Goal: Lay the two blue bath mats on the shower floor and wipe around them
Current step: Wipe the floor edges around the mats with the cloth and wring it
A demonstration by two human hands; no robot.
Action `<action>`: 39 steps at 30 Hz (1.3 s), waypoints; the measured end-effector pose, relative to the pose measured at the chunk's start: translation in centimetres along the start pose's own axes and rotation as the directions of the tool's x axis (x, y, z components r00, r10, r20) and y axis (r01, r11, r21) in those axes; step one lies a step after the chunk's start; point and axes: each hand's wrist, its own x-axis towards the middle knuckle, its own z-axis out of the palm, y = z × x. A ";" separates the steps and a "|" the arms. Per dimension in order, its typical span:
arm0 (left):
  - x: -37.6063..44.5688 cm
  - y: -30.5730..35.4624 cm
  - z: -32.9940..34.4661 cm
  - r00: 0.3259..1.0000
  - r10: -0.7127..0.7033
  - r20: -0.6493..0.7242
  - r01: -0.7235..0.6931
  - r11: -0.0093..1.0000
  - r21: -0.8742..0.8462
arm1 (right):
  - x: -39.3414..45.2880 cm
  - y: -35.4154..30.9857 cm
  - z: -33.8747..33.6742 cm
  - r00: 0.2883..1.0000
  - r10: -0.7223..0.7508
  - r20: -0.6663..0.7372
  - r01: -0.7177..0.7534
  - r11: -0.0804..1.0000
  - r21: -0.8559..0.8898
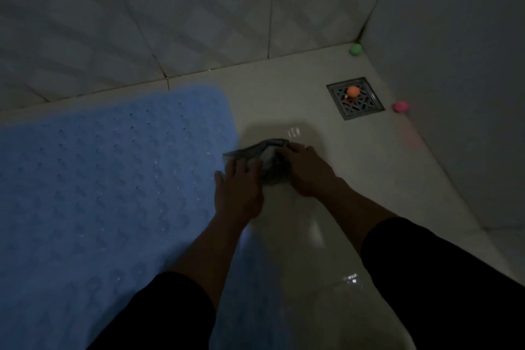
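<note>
A blue bath mat (99, 179) with a bumpy, perforated surface lies flat on the pale shower floor (355, 179), filling the left half of the view; I cannot tell whether it is one mat or two. Just past its right edge a crumpled grey cloth (267, 155) rests on the floor. My left hand (237, 190) presses on the cloth's near left part, at the mat's edge. My right hand (308, 170) grips the cloth's right side. Both forearms come in from below with dark sleeves.
A square metal floor drain (360, 106) sits at the far right with an orange ball (353, 91) on it. A green ball (355, 49) lies in the corner, a pink ball (400, 106) against the right wall. Tiled walls close in behind and to the right.
</note>
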 end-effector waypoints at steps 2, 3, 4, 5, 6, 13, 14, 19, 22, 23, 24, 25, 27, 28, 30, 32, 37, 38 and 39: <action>-1.4 0.2 0.5 1.000 0.009 0.013 -0.009 1.000 -0.013 | -1.8 -0.5 0.6 0.999 0.031 0.021 -0.031 0.999 -0.009; -1.9 0.3 0.6 1.000 0.015 0.019 -0.014 1.000 -0.019 | -2.6 -0.6 0.9 0.999 0.046 0.024 -0.045 0.999 -0.017; -2.5 0.5 0.7 0.999 0.024 0.023 -0.024 1.000 -0.014 | -3.4 -0.6 1.2 0.998 0.055 0.021 -0.054 0.998 -0.034; -3.1 0.7 0.8 0.999 0.037 0.026 -0.037 0.999 0.001 | -4.2 -0.7 1.4 0.998 0.061 0.017 -0.060 0.997 -0.052; -3.7 0.9 1.1 0.998 0.050 0.029 -0.051 0.999 0.018 | -4.9 -0.6 1.6 0.998 0.062 0.010 -0.062 0.996 -0.066; -8.3 3.0 3.8 0.999 0.008 0.041 -0.009 0.999 0.043 | -9.4 1.0 3.9 1.000 -0.002 -0.010 0.001 0.994 -0.106; -9.2 3.4 4.1 0.999 -0.008 0.040 0.006 0.999 0.047 | -10.2 1.3 4.3 1.000 -0.016 -0.013 0.014 0.995 -0.099; -13.7 5.9 4.8 0.995 -0.068 0.078 0.063 0.995 0.073 | -14.4 2.6 5.3 0.997 -0.069 0.030 0.070 0.997 -0.041; -16.6 7.2 5.0 0.982 -0.125 0.143 0.118 0.992 0.052 | -17.6 3.3 6.2 0.993 -0.107 0.057 0.106 0.994 0.011; -17.5 7.6 5.1 0.978 -0.136 0.160 0.129 0.990 0.054 | -18.6 3.6 6.5 0.991 -0.116 0.068 0.114 0.993 0.023; -18.4 8.0 5.2 0.974 -0.145 0.172 0.136 0.989 0.059 | -19.7 3.8 6.8 0.989 -0.123 0.088 0.120 0.992 0.032; -19.4 8.4 5.5 0.971 -0.155 0.182 0.145 0.987 0.065 | -20.8 4.1 7.2 0.985 -0.132 0.110 0.128 0.991 0.043; -21.3 9.2 6.2 0.964 -0.181 0.193 0.171 0.983 0.070 | -22.9 4.6 8.1 0.983 -0.147 0.113 0.140 0.988 0.073; -22.2 9.6 6.6 0.961 -0.195 0.195 0.186 0.980 0.065 | -24.0 4.8 8.5 0.984 -0.148 0.103 0.139 0.986 0.090; -24.1 10.6 7.2 0.957 -0.217 0.192 0.210 0.976 0.058 | -25.9 5.1 9.3 0.986 -0.143 0.088 0.131 0.983 0.126; -25.9 11.4 7.6 0.951 -0.238 0.195 0.232 0.971 0.054 | -27.6 5.4 10.2 0.983 -0.160 0.086 0.148 0.981 0.126; -29.4 12.7 8.7 0.949 -0.246 0.197 0.239 0.969 0.060 | -31.0 5.9 11.8 0.980 -0.182 0.084 0.171 0.978 0.117; -29.9 12.7 8.9 0.955 -0.231 0.186 0.223 0.973 0.062 | -31.6 5.9 12.2 0.983 -0.164 0.083 0.152 0.979 0.135; -30.2 12.6 9.0 0.960 -0.215 0.179 0.206 0.976 0.065 | -32.0 5.9 12.6 0.986 -0.149 0.069 0.137 0.979 0.151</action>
